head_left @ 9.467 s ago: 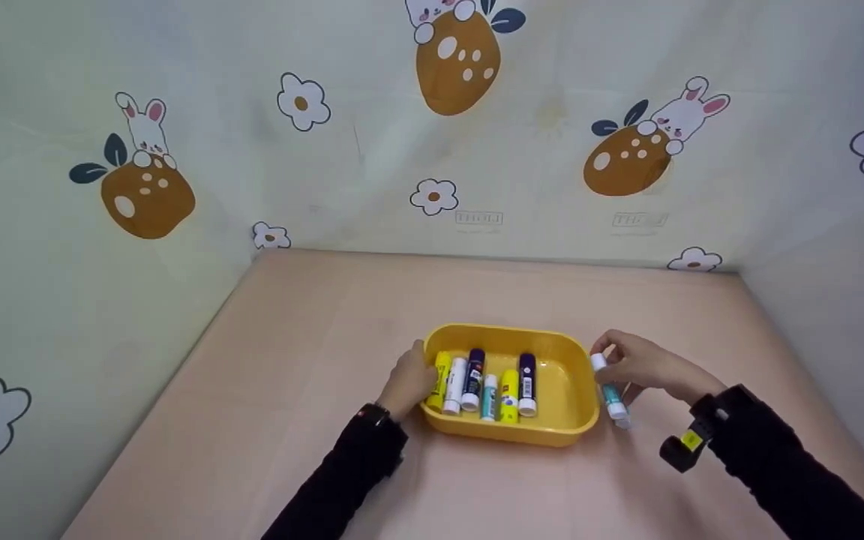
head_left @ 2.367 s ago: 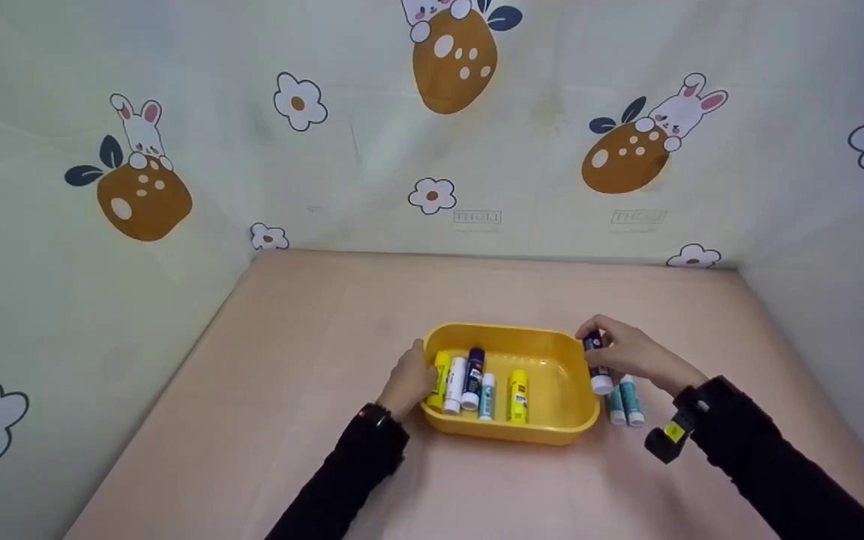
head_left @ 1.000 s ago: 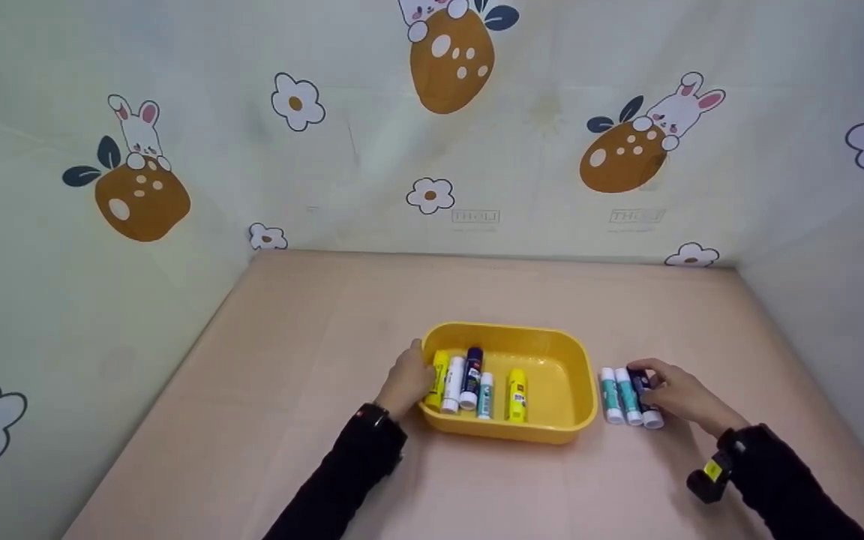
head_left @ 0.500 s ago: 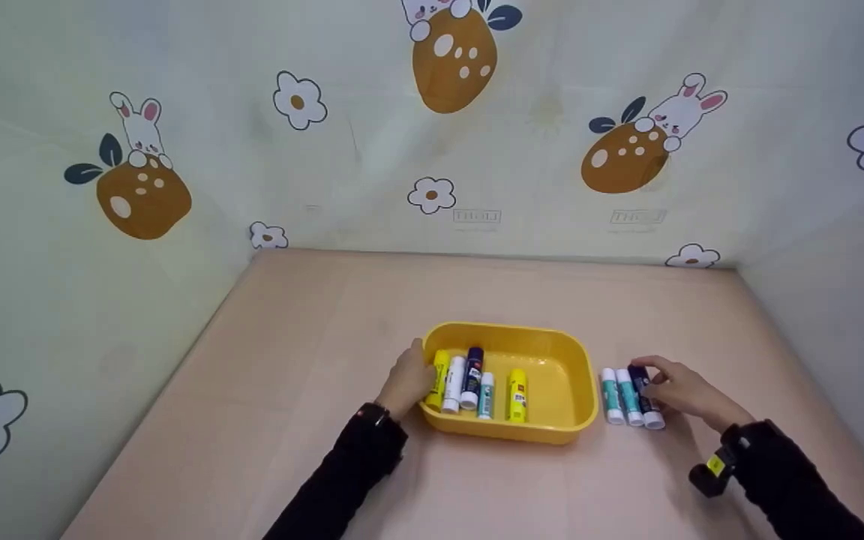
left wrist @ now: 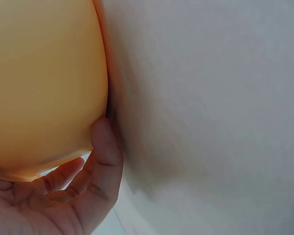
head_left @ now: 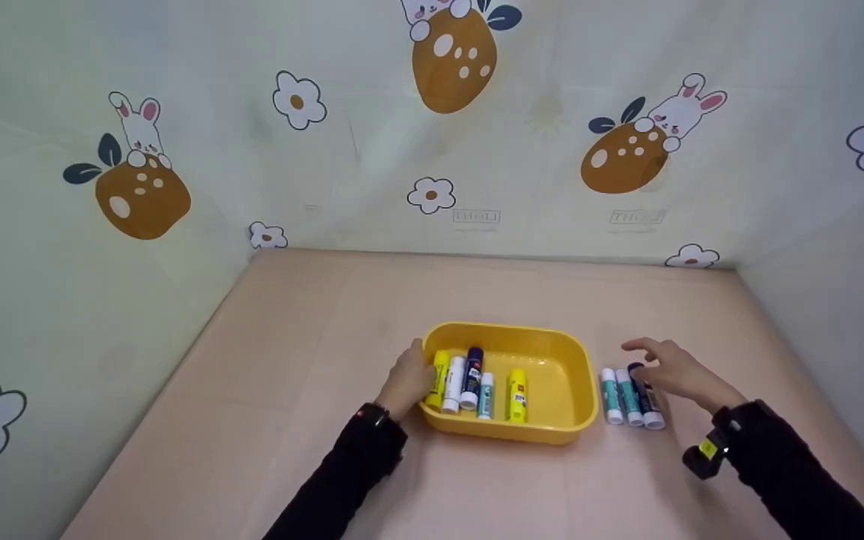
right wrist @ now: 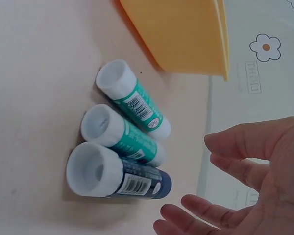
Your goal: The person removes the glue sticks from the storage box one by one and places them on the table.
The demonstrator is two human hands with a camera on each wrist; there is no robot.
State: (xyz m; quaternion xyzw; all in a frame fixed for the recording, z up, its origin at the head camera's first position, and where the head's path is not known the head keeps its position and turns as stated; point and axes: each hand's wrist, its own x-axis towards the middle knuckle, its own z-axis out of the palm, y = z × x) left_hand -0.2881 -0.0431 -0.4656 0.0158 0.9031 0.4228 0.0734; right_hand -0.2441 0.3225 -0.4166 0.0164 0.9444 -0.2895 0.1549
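Note:
My left hand grips the left end of a yellow plastic tray, thumb and fingers about its rim, as the left wrist view shows. Several glue sticks lie in the tray: a yellow one, a white one, a navy one, a small teal-and-white one and, set apart, another yellow one. Right of the tray, two teal glue sticks and a navy glue stick lie side by side. My right hand hovers over the navy one, fingers apart, holding nothing.
A pinkish tabletop spreads around the tray. A pale printed sheet with rabbits and flowers stands as walls at the back and both sides.
A navy glue stick went from the tray to the table beside the two teal ones. My right hand has let go of it and lifted away. My left hand stays on the tray.

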